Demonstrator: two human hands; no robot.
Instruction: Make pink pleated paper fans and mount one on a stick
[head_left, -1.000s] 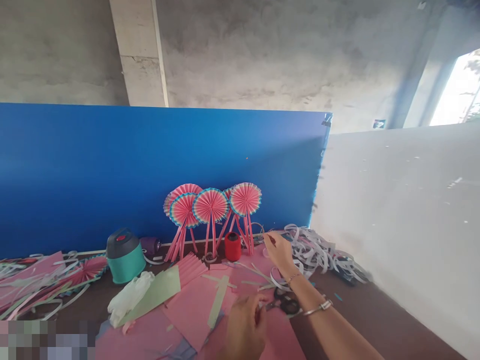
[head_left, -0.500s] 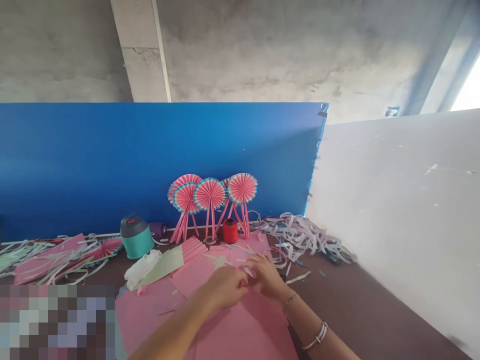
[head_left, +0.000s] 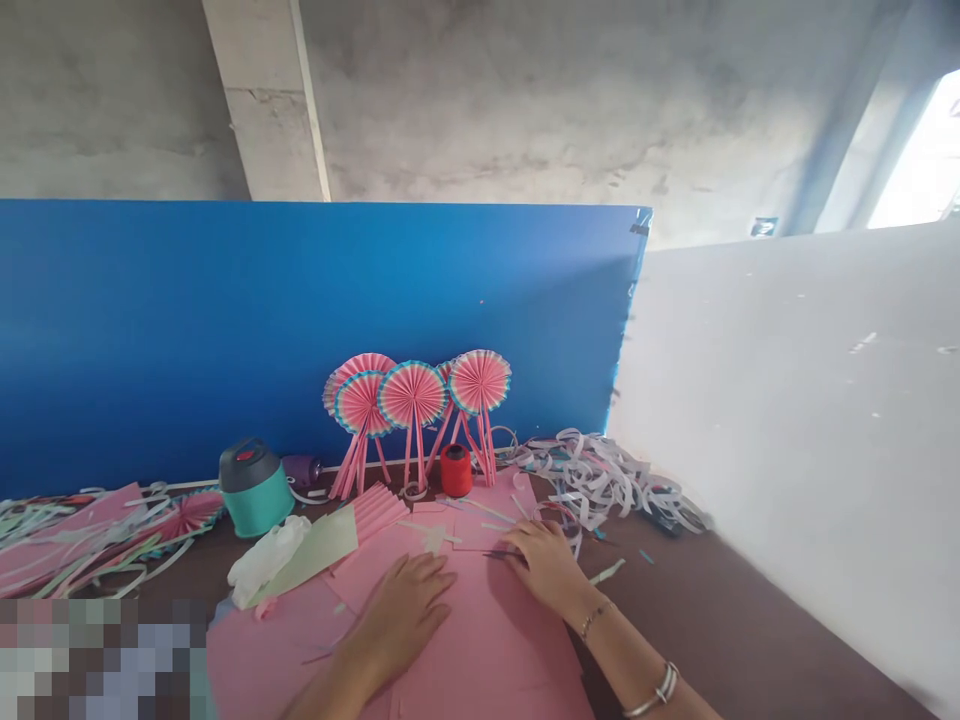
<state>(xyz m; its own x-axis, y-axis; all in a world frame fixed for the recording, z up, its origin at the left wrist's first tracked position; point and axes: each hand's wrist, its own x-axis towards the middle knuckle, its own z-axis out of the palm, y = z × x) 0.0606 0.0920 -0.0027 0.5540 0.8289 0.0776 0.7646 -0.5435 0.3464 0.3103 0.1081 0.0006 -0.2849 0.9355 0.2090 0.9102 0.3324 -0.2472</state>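
My left hand (head_left: pixel 401 610) lies flat with fingers apart on large pink paper sheets (head_left: pixel 487 640). My right hand (head_left: pixel 551 565) rests at the right of the same sheets, fingers bent. A thin dark pointed tool, apparently scissors (head_left: pixel 495 554), sticks out leftward between its thumb and fingers; the handles are hidden. Just beyond my hands are small pale paper strips (head_left: pixel 435 538) and a smaller pink sheet. A pleated pink paper piece (head_left: pixel 379 512) and a pale green sheet (head_left: pixel 322 545) lie to the left.
Several pink paper fans (head_left: pixel 412 393) on sticks lean against the blue partition (head_left: pixel 187 320). Before them stands a red thread spool (head_left: pixel 456 472). A teal and grey container (head_left: pixel 256 495) and white plastic (head_left: pixel 266 560) are left. Curled paper strips (head_left: pixel 592 475) heap at the right, by a white wall (head_left: pixel 787 400).
My hands, together over the paper earlier, have parted. The left has moved left and spread flat on the pink sheet. The dark pointed tool now shows at my right hand.
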